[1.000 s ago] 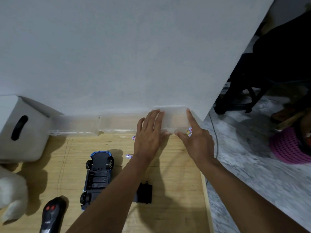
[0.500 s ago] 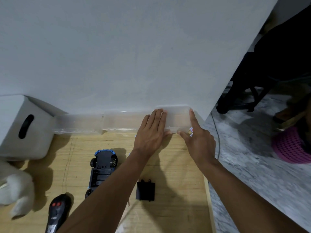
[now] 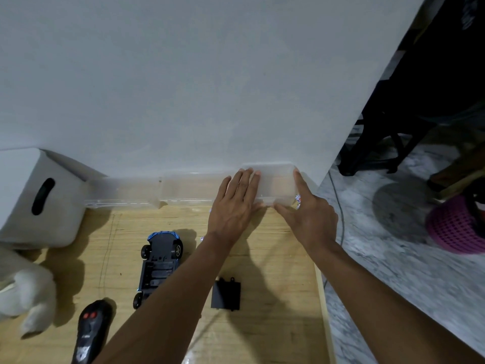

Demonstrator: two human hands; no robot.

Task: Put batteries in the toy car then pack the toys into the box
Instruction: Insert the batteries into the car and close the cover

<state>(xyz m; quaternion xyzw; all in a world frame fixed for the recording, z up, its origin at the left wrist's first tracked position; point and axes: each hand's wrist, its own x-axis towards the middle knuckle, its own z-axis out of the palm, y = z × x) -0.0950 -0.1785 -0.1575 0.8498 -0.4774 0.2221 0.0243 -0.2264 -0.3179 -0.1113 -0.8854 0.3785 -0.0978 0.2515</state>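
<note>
One surface (image 3: 275,324), one white box (image 3: 60,219), one plush (image 3: 26,292), three clear tubs (image 3: 189,187) by the wall, one upturned car (image 3: 160,261) with its bay open, one remote (image 3: 91,329) and one black cover (image 3: 225,295) are being shown; batteries (image 3: 298,198) are being glimpsed only as specks beside the right tub (image 3: 275,183), uncountable. The battery step is being judged in hand: that tub is being pressed by flat, straight fingers of the left hand (image 3: 233,206) and flanked by index and thumb of the right hand (image 3: 309,219), though whether that grip is holding anything cannot be told. Next, cells are being called for at the car, well apart.
</note>
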